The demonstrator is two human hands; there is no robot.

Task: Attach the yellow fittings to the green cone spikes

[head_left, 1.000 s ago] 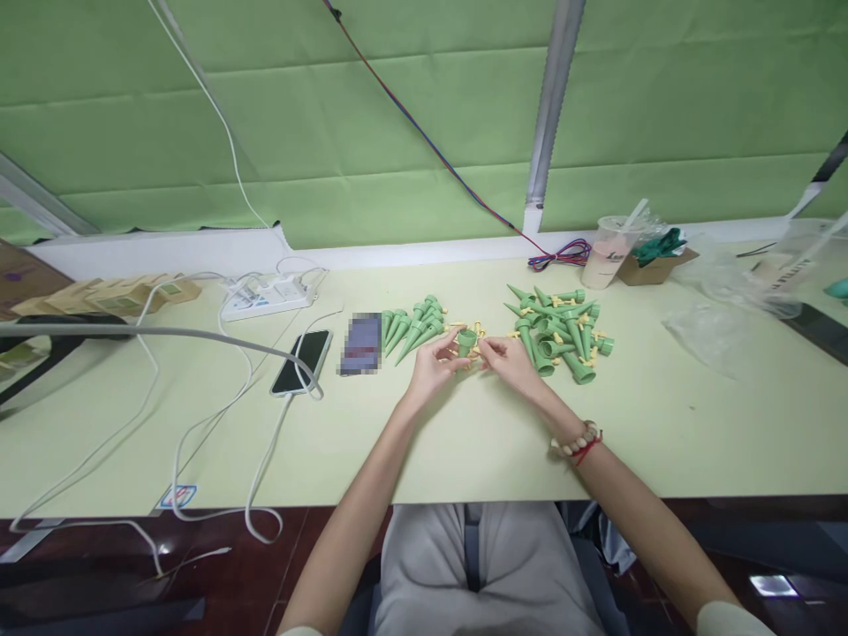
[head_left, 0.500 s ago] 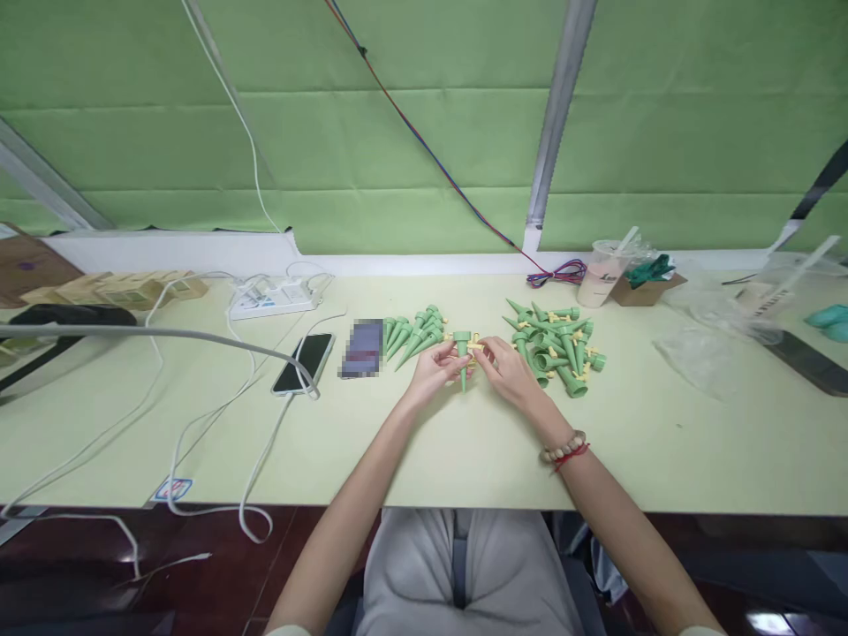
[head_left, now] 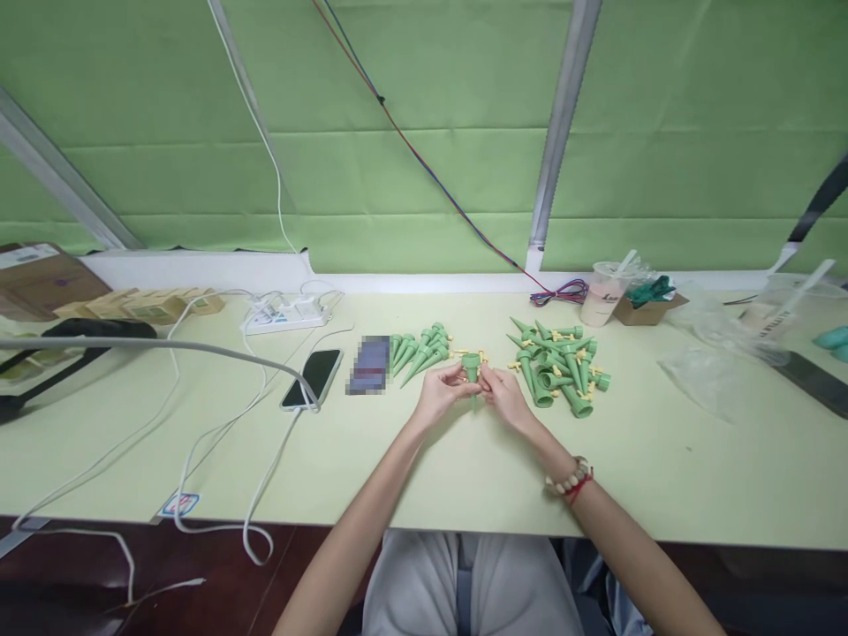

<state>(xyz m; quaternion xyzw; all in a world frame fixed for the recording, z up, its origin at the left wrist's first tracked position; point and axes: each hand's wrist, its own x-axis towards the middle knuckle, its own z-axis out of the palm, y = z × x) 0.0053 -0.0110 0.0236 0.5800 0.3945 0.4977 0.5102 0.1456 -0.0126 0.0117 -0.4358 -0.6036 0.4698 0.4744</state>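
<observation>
Between my two hands I hold a green plant watering spike (head_left: 471, 364) with a yellow valve piece, its wide end up and its point down. My left hand (head_left: 442, 394) is closed around its left side, thumb across the front. The fingers of my right hand (head_left: 507, 397) pinch at its right side by the yellow part; the fingertips partly hide what they grip. Left of my hands lies a row of similar spikes (head_left: 424, 350), points toward me. To the right is a jumbled pile of spikes (head_left: 560, 364) with yellow valves.
Two phones (head_left: 311, 380) (head_left: 370, 365) lie left of the spikes, beside white cables and a power strip (head_left: 284, 316). At the back right stand a drink cup (head_left: 601, 296) and a small cardboard box (head_left: 646, 309). A plastic bag (head_left: 699, 380) and another phone (head_left: 818, 384) lie farther right.
The view has tipped upward, so the table sits lower in the picture. My right fingers have closed in on the spike, and its wide end now leans more toward me.
</observation>
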